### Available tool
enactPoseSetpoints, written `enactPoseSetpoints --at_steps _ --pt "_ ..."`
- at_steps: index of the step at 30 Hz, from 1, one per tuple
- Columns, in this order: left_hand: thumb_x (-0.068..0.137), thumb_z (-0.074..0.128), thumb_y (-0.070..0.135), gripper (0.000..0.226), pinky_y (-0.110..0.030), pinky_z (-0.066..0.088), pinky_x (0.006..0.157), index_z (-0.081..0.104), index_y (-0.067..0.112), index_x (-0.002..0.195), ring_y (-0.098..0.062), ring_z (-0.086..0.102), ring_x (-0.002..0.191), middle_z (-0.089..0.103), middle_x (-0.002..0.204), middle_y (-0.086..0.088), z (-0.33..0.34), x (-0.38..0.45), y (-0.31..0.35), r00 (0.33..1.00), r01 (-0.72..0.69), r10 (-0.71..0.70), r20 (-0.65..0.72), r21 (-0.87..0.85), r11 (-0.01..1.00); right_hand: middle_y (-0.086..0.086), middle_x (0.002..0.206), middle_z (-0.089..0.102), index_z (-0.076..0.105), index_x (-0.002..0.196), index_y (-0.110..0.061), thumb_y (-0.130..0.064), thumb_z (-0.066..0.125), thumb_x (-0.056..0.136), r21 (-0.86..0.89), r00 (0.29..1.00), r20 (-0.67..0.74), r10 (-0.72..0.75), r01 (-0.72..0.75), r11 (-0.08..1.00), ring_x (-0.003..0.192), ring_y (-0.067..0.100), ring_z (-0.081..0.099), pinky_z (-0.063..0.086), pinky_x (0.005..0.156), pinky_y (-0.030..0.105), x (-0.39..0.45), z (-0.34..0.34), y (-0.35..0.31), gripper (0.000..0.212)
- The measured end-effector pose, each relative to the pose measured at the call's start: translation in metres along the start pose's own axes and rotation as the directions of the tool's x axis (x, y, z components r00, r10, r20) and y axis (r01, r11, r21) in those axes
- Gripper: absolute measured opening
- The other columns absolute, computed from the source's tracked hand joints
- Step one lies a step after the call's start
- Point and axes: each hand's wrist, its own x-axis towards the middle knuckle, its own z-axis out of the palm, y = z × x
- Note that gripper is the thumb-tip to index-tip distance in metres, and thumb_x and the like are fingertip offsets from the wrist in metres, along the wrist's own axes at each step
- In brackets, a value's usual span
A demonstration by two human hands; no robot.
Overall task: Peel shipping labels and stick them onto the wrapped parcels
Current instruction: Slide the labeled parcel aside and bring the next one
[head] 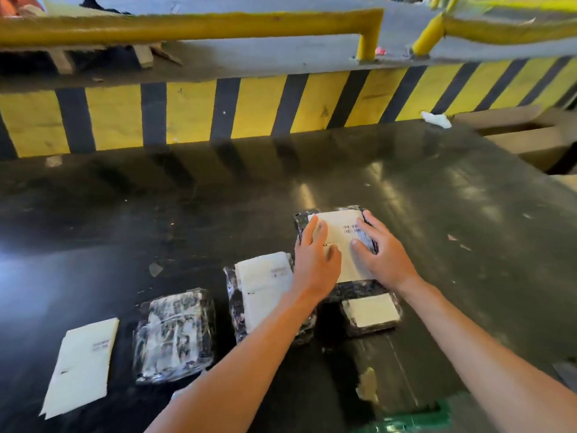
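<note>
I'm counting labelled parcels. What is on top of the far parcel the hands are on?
A white shipping label lies on the far parcel, with the left hand and right hand pressing it flat. The hands cover part of its print.

Open black table [218, 195] beyond the parcels [175, 335], striped barrier [249, 110] behind, cardboard box [524, 135] far right.

left hand [315, 260] flat, right hand [379, 251] flat; forearms outstretched

Single head-worn wide-angle view, facing forward and down, close over the black table [187, 198], striped barrier [187, 114] beyond
</note>
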Motion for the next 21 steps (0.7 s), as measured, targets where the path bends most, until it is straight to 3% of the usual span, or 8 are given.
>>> enactPoseSetpoints --at_steps 4,10,12,14,17,21 --pt "0.101 0.044 0.017 0.059 -0.045 0.021 0.123 0.022 0.01 0.155 -0.016 0.011 0.152 0.013 0.165 -0.001 0.064 -0.001 0.01 0.997 0.048 -0.047 0.058 -0.007 0.999 -0.014 0.161 0.026 0.047 0.146 -0.013 -0.025 0.06 0.097 0.003 0.997 0.05 0.062 -0.063 0.998 0.145 0.002 0.026 0.023 0.111 0.018 -0.002 -0.028 0.059 0.052" --pt "0.102 0.044 0.019 0.061 -0.039 0.016 0.125 0.017 0.011 0.156 -0.012 0.006 0.152 0.008 0.166 0.004 0.114 -0.019 -0.015 0.977 0.189 -0.189 0.093 0.011 0.982 -0.014 0.161 0.025 0.046 0.147 -0.014 -0.025 0.062 0.096 0.009 0.983 0.16 0.091 -0.093 0.996 0.141 -0.005 0.023 0.027 0.114 0.016 -0.009 -0.012 0.119 0.054" --pt "0.102 0.045 0.019 0.061 -0.035 0.015 0.125 0.018 0.011 0.156 -0.011 0.005 0.152 0.007 0.166 0.004 0.121 -0.021 -0.021 0.974 0.209 -0.21 0.081 0.02 0.978 -0.014 0.161 0.025 0.046 0.147 -0.015 -0.026 0.063 0.096 0.028 0.981 0.173 0.092 -0.099 0.995 0.14 -0.006 0.023 0.03 0.1 0.0 -0.009 -0.006 0.128 0.055" --pt "0.102 0.045 0.019 0.061 -0.032 0.012 0.124 0.018 0.01 0.156 -0.011 0.004 0.152 0.008 0.166 0.003 0.124 -0.019 -0.023 0.976 0.204 -0.206 0.064 0.042 0.978 -0.014 0.161 0.026 0.046 0.146 -0.014 -0.025 0.064 0.095 0.05 0.981 0.165 0.098 -0.107 0.993 0.141 -0.006 0.024 0.027 0.091 -0.007 -0.007 -0.002 0.133 0.055" --pt "0.102 0.045 0.019 0.061 -0.031 0.011 0.124 0.018 0.01 0.156 -0.01 0.004 0.152 0.008 0.166 0.003 0.127 -0.019 -0.025 0.979 0.194 -0.197 0.057 0.056 0.979 -0.015 0.161 0.025 0.046 0.147 -0.016 -0.026 0.063 0.096 0.068 0.985 0.152 0.087 -0.098 0.993 0.141 -0.007 0.024 0.028 0.095 -0.005 -0.008 0.0 0.138 0.055" --pt "0.102 0.044 0.02 0.06 -0.036 0.014 0.125 0.018 0.01 0.156 -0.009 0.004 0.152 0.008 0.166 0.004 0.13 -0.023 -0.029 0.983 0.173 -0.176 0.046 0.064 0.983 -0.017 0.163 0.017 0.04 0.15 -0.02 -0.031 0.058 0.098 0.017 0.981 0.174 0.092 -0.096 0.995 0.138 -0.008 0.024 0.036 0.086 -0.003 -0.012 0.001 0.138 0.056"
